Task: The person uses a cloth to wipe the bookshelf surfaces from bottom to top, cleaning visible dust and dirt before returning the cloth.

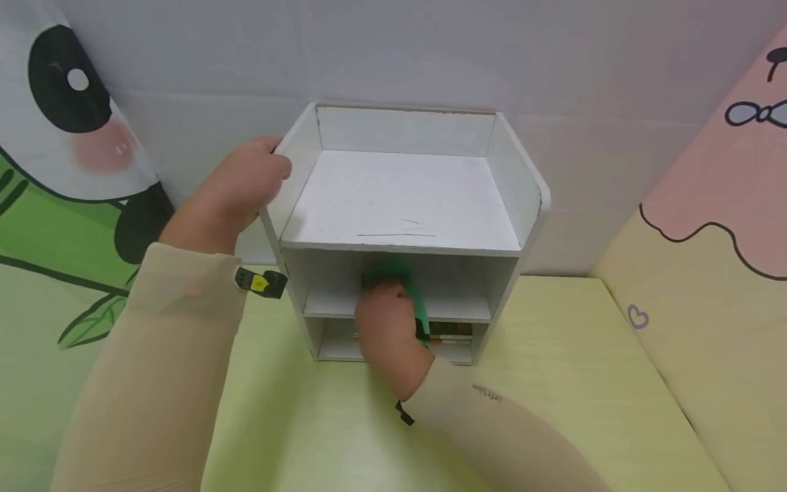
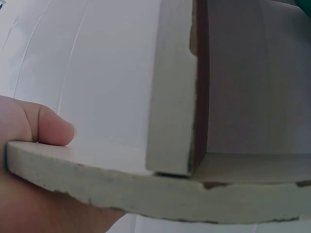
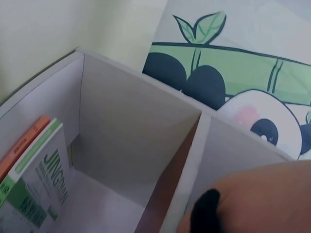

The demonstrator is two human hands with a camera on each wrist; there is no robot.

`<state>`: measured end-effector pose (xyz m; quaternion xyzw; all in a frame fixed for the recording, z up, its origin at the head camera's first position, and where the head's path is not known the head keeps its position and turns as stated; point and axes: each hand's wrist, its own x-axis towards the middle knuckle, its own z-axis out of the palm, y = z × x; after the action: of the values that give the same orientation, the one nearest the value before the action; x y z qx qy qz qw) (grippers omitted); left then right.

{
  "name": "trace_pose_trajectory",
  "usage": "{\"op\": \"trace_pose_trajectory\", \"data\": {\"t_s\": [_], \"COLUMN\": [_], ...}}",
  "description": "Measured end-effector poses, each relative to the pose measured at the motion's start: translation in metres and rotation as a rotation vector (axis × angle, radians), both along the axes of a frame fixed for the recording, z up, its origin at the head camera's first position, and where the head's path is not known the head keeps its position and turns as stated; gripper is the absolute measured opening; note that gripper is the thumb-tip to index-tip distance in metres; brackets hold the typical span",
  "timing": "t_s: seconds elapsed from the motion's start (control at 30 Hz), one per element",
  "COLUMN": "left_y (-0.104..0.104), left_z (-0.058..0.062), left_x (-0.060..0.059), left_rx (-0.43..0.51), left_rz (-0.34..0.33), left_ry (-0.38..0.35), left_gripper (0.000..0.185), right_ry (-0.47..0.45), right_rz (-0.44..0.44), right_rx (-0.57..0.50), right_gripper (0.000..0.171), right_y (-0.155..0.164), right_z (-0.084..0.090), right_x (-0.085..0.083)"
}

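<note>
A white three-tier shelf unit (image 1: 399, 198) stands on a yellow-green table (image 1: 553, 383) against the wall. My left hand (image 1: 261, 171) grips the top edge of its left side panel; in the left wrist view my thumb (image 2: 48, 128) lies on that chipped panel (image 2: 146, 182). My right hand (image 1: 387, 311) is at the mouth of the middle compartment and holds a blurred flat green item (image 1: 413, 290), which looks like a book. Books (image 1: 453, 335) lie in the bottom compartment. The right wrist view shows green and orange book spines (image 3: 34, 179) inside the shelf (image 3: 131, 121) and part of my hand (image 3: 262, 194).
A panda-and-bamboo backdrop (image 1: 67, 157) rises on the left. On the right stands a pink and cream panel (image 1: 707, 273). A white wall (image 1: 399, 48) is behind the shelf. The shelf's top tray is bare.
</note>
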<state>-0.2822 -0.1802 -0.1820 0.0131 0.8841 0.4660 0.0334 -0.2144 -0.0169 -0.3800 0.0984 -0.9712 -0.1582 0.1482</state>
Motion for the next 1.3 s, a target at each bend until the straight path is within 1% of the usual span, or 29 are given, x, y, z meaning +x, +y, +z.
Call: {"op": "trace_pose_trajectory", "data": {"t_s": [0.17, 0.27, 0.37, 0.5, 0.57, 0.63, 0.73, 0.87, 0.97, 1.07, 1.17, 1.23, 1.3], "left_y": [0.000, 0.000, -0.001, 0.000, 0.000, 0.000, 0.000, 0.002, 0.005, 0.006, 0.005, 0.004, 0.003], "left_z": [0.000, 0.000, -0.001, -0.001, -0.001, -0.001, -0.002, -0.001, 0.000, 0.001, 0.000, 0.000, 0.000], "left_x": [0.001, 0.000, -0.001, -0.001, -0.001, -0.001, 0.000, 0.001, 0.002, 0.003, 0.004, 0.004, 0.004], "left_rx": [0.005, 0.004, 0.017, 0.031, 0.035, 0.031, 0.016, 0.014, 0.020, 0.007, 0.007, 0.012, 0.016], "left_rz": [-0.003, -0.012, -0.020, -0.019, -0.017, -0.013, -0.007, -0.014, -0.019, -0.003, 0.018, 0.028, 0.033], "left_ry": [0.001, 0.005, 0.004, -0.005, -0.005, 0.000, 0.011, 0.010, 0.009, 0.008, 0.004, -0.002, -0.007], "left_gripper": [0.063, 0.063, 0.063, 0.062, 0.061, 0.061, 0.061, 0.061, 0.061, 0.061, 0.061, 0.061, 0.061], "right_ry": [0.001, 0.039, 0.048, 0.021, 0.035, 0.028, 0.016, 0.010, 0.028, 0.000, -0.071, -0.117, -0.156], "right_rz": [-0.006, -0.005, 0.006, 0.040, 0.063, 0.086, 0.116, 0.165, 0.231, 0.307, 0.346, 0.359, 0.372], "right_rx": [0.017, -0.003, -0.042, -0.056, -0.037, -0.026, -0.066, -0.204, -0.322, -0.436, -0.585, -0.718, -0.877], "right_gripper": [0.028, 0.027, 0.026, 0.027, 0.028, 0.030, 0.029, 0.018, 0.019, 0.036, 0.050, 0.055, 0.056], "right_y": [-0.023, -0.036, -0.048, -0.062, -0.069, -0.072, -0.069, -0.055, -0.047, -0.047, -0.051, -0.054, -0.055], "right_z": [-0.003, -0.006, -0.006, -0.001, -0.001, 0.001, 0.004, 0.015, 0.023, 0.023, 0.015, 0.009, 0.005], "right_x": [-0.002, -0.004, -0.006, -0.006, -0.005, -0.005, -0.004, -0.004, -0.002, 0.001, 0.000, -0.001, -0.003]}}
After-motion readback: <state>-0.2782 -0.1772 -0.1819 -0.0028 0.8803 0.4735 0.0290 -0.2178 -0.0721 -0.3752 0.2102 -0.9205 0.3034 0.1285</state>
